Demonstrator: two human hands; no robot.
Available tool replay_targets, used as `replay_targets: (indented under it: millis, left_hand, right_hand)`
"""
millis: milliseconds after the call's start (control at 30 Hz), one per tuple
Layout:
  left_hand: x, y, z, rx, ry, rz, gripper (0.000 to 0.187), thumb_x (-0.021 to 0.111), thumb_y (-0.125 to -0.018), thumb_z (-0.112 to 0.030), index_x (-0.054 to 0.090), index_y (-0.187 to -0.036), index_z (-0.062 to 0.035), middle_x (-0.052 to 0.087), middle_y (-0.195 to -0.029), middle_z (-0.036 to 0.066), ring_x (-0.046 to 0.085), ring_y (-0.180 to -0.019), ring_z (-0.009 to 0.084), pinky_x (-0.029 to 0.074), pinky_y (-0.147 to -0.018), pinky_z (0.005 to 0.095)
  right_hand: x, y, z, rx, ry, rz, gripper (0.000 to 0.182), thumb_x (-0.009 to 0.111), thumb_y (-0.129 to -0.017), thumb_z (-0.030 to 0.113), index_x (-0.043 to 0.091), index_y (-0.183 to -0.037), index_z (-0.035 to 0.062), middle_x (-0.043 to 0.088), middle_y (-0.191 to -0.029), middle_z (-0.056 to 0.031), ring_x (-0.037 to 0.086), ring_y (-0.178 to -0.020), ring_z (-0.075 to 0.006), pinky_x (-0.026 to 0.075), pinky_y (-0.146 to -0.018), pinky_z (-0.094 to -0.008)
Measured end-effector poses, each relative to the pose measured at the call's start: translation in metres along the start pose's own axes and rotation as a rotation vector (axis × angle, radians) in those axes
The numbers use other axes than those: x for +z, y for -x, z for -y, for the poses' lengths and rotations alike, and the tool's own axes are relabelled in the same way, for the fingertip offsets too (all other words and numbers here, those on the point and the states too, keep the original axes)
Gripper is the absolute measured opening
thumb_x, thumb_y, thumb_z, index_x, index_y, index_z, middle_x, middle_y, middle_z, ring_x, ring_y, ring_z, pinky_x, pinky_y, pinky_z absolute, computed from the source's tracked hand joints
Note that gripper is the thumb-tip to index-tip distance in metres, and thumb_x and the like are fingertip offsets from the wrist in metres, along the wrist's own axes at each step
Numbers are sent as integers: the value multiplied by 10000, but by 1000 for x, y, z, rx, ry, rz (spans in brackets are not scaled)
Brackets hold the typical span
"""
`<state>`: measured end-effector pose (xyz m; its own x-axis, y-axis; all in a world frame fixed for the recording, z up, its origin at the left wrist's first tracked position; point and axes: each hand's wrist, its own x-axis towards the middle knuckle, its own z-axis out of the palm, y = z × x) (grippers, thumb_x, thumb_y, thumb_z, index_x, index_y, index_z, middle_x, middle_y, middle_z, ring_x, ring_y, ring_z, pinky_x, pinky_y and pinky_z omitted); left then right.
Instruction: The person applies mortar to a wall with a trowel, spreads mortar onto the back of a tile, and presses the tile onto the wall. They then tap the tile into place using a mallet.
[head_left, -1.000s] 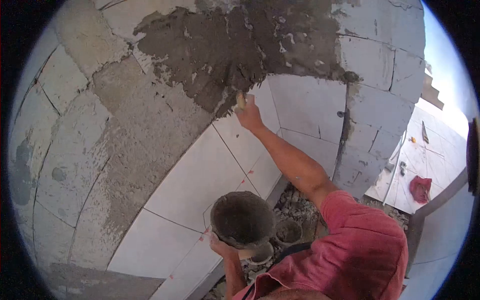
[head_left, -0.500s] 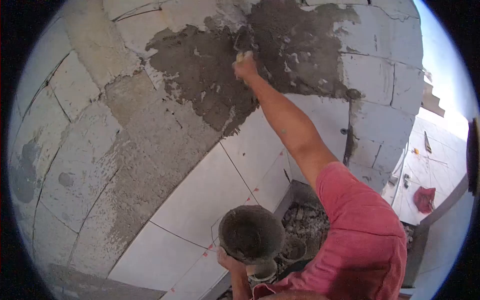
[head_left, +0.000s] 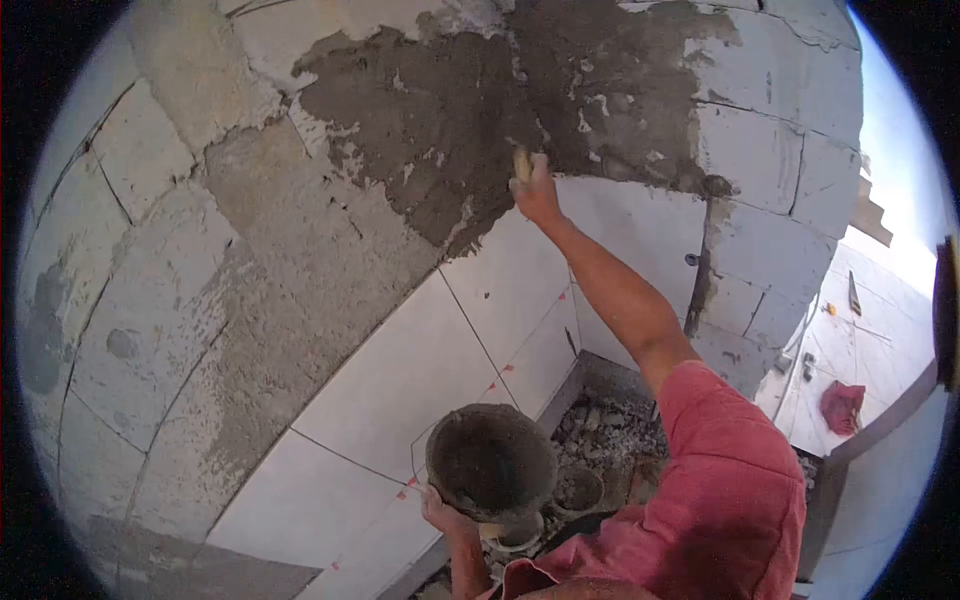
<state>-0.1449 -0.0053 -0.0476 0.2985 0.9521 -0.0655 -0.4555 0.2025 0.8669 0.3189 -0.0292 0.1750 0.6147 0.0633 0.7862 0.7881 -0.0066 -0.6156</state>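
Note:
My right hand [head_left: 537, 192] is closed round the pale handle of a trowel [head_left: 521, 163], held against the wet grey mortar [head_left: 430, 130] on the wall. The trowel's blade blends into the mortar and is hard to make out. White tiles [head_left: 380, 370] line the wall just below the mortar's lower edge. Down near my body, my left hand [head_left: 447, 512] grips the rim and side of a round, dark mortar bucket [head_left: 492, 460], tilted with its mouth towards me. Dark residue coats its inside.
Bare pale blocks [head_left: 745, 155] surround the mortar patch. Rubble [head_left: 610, 425] covers the floor below, with another round container [head_left: 578, 490] on it. A hand saw [head_left: 854, 293] and a red cloth or bag [head_left: 843, 408] lie on the light surface at right.
My right hand and the trowel have come down and to the right across the mortar, close to the tiles' top edge. The bucket in my left hand has shifted slightly left.

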Motion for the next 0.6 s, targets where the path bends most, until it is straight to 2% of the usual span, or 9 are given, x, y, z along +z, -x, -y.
replay_targets:
  millis: [133, 200, 233, 267, 333, 367, 467, 500, 600]
  left_hand:
    - [-7, 0, 8, 76, 67, 161, 399, 362, -960, -290, 531, -1105, 42, 624, -969, 102, 625, -816, 235, 514, -733, 351]
    - [-4, 3, 9, 5, 37, 39, 383, 369, -958, -266, 527, -1075, 63, 605, -978, 125, 608, -840, 246, 503, -749, 364]
    - [-4, 5, 10, -57, 14, -76, 369, 376, -955, -242, 523, -1045, 84, 585, -986, 148, 590, -864, 256, 492, -765, 377]
    - [-1, 5, 10, -64, 9, -71, 369, 376, -955, -242, 523, -1045, 84, 585, -986, 148, 590, -864, 256, 492, -765, 377]
    - [-3, 10, 7, -86, 87, 61, 384, 364, -961, -259, 525, -1045, 80, 584, -985, 148, 588, -858, 256, 488, -767, 388]
    - [-8, 11, 8, -91, 82, 58, 384, 364, -961, -259, 525, -1045, 80, 584, -985, 148, 588, -858, 256, 488, -767, 388]
    - [-21, 11, 4, 6, -38, 67, 408, 366, -963, -286, 522, -1051, 80, 583, -986, 149, 587, -857, 259, 487, -777, 395]
    - [-19, 14, -2, -20, 5, 25, 399, 369, -960, -283, 526, -1043, 74, 583, -982, 146, 587, -855, 256, 487, -774, 395]
    - [-32, 14, -5, -4, -2, -7, 382, 370, -954, -276, 534, -1024, 62, 583, -979, 144, 588, -859, 250, 487, -772, 393]
  right_hand:
    - [32, -5, -3, 23, 142, 152, 535, 562, -764, 98, 354, -1243, -12, 478, -1099, -277, 521, -960, -448, 438, -776, -495]
    - [26, 29, 20, -235, 88, 143, 582, 617, -759, 160, 324, -1238, 8, 526, -1022, -267, 539, -933, -452, 447, -758, -498]
    - [25, 48, 19, -38, 8, 195, 570, 617, -773, 164, 323, -1240, 17, 549, -992, -256, 547, -933, -452, 448, -764, -495]
    - [20, 67, 18, -32, 15, 191, 570, 617, -773, 164, 323, -1240, 17, 549, -992, -256, 547, -933, -452, 448, -764, -495]
    - [13, 106, 19, -41, -170, 146, 509, 620, -777, 158, 359, -1197, 39, 554, -948, -234, 580, -901, -404, 454, -792, -407]
    - [14, 114, 15, 59, -136, 75, 479, 627, -783, 163, 368, -1171, 53, 552, -909, -186, 595, -828, -336, 464, -745, -380]
    - [27, 102, -35, 273, -64, -85, 475, 645, -771, 164, 365, -1142, 67, 557, -851, -144, 587, -686, -261, 485, -620, -363]
    - [25, 91, -38, 276, -68, -78, 475, 645, -771, 164, 365, -1142, 67, 557, -851, -144, 587, -686, -261, 485, -620, -363]
    - [25, 79, -37, 567, -307, -27, 481, 656, -752, 156, 353, -1116, 74, 549, -750, -105, 546, -551, -209, 470, -490, -361]
